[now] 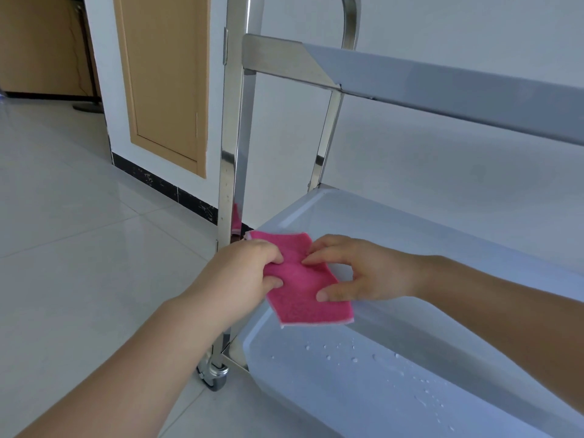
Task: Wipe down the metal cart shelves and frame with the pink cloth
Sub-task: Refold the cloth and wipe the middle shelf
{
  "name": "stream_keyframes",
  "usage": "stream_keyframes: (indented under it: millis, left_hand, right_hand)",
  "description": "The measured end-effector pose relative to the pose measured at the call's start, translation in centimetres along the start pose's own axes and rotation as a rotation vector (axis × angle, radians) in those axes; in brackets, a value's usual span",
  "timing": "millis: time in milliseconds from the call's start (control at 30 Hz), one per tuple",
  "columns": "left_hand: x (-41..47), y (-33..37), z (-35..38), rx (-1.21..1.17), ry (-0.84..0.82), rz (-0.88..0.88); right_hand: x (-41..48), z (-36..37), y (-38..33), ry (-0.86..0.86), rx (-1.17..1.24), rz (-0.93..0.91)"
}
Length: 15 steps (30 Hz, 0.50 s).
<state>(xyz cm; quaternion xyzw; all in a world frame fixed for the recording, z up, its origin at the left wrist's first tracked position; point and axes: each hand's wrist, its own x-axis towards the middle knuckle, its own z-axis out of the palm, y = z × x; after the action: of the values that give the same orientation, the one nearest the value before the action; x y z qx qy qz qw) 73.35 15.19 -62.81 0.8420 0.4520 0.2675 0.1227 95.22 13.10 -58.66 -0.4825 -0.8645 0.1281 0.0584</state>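
Note:
A pink cloth (300,279) is held flat in the air over the left end of the cart's middle shelf (410,235). My left hand (249,273) pinches its left edge and my right hand (357,273) grips its right edge with thumb and fingers. The steel cart has a shiny front upright post (229,153) just left of the cloth, a top shelf rim (442,86) above, and a bottom shelf (363,390) with several water droplets on it.
A caster wheel (216,379) sits under the front post on the glossy white tiled floor (79,248). A tan wooden door (164,80) and a white wall with a black skirting stand behind the cart. The curved cart handle (349,20) rises at the top.

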Motion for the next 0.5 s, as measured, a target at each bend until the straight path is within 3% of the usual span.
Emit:
stream_keyframes:
  millis: [133, 300, 367, 500]
  left_hand:
    - [0.1, 0.4, -0.2, -0.015, -0.009, 0.014]
    - [0.4, 1.3, -1.2, -0.103, 0.014, 0.043]
    - [0.5, 1.7, -1.7, -0.199, 0.021, 0.023]
    - [0.7, 2.5, -2.9, -0.51, 0.027, -0.025]
  right_hand:
    - [-0.3, 0.3, -1.4, 0.054, -0.082, 0.03]
    - [-0.5, 0.0, -3.0, 0.145, -0.01, 0.091]
    - [-0.7, -0.8, -3.1, 0.172, 0.138, 0.174]
    - [-1.0, -2.3, -3.1, 0.137, 0.707, 0.233]
